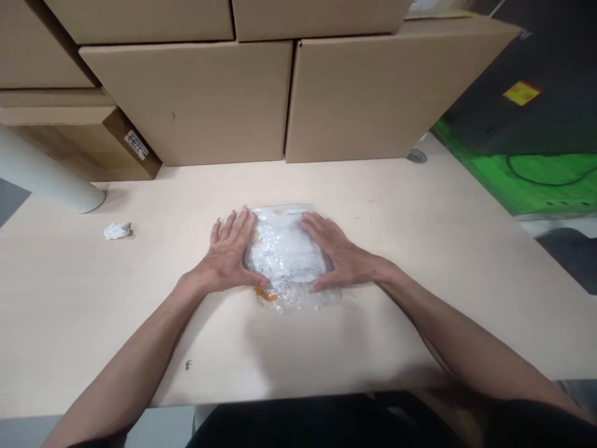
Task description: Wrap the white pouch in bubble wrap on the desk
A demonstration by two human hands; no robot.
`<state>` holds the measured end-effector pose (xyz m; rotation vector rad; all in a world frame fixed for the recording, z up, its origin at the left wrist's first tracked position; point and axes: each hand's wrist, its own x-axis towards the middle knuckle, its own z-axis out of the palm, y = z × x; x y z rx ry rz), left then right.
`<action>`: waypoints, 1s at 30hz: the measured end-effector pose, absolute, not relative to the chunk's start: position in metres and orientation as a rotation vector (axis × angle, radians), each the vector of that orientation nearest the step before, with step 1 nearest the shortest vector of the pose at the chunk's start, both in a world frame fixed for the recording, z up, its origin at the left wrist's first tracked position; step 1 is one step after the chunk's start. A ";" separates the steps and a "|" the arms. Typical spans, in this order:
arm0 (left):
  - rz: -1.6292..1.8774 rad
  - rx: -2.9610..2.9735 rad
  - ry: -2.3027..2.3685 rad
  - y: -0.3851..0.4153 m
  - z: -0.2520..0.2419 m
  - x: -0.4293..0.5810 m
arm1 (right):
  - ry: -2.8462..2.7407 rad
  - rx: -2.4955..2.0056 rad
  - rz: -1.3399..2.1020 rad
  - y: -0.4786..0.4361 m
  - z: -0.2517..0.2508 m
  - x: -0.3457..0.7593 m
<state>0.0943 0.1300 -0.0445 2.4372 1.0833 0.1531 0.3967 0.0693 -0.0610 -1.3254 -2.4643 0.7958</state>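
Observation:
A bubble-wrapped package (286, 249) lies flat on the pale table, with white printed paper showing through the clear plastic. Along its near side the loose wrap is crumpled, and an orange patch shows at the near left corner. My left hand (231, 255) rests against the package's left side, fingers spread and the thumb on its near edge. On the opposite side, my right hand (342, 252) touches the right edge, with fingertips over the top surface and the thumb near the front. Both hands are open around the package, and neither grips it.
Stacked cardboard boxes (200, 106) line the table's back edge. A white roll (51, 174) and a crumpled white scrap (117, 231) are at the left. A grey tape roll (416, 155) sits by the boxes. Beyond the right edge are a dark cabinet and green floor (550, 186).

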 end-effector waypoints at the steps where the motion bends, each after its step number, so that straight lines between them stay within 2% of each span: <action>1: 0.166 2.447 1.082 0.127 -0.041 0.093 | -2.479 -1.300 0.836 0.069 -0.058 0.401; 7: 0.064 2.473 0.936 0.116 -0.030 0.086 | -2.496 -1.297 0.971 0.065 -0.046 0.416; 17: 0.025 2.493 0.988 0.120 -0.043 0.090 | -2.457 -1.362 0.864 0.064 -0.053 0.406; 22: 0.229 2.599 0.985 0.101 -0.022 0.098 | -2.466 -1.300 0.767 0.056 -0.049 0.402; 26: 0.124 2.636 0.784 0.092 -0.016 0.100 | -2.494 -1.233 0.713 0.050 -0.050 0.392; 30: 0.090 2.593 0.794 0.096 -0.026 0.101 | -2.491 -1.324 0.719 0.049 -0.054 0.381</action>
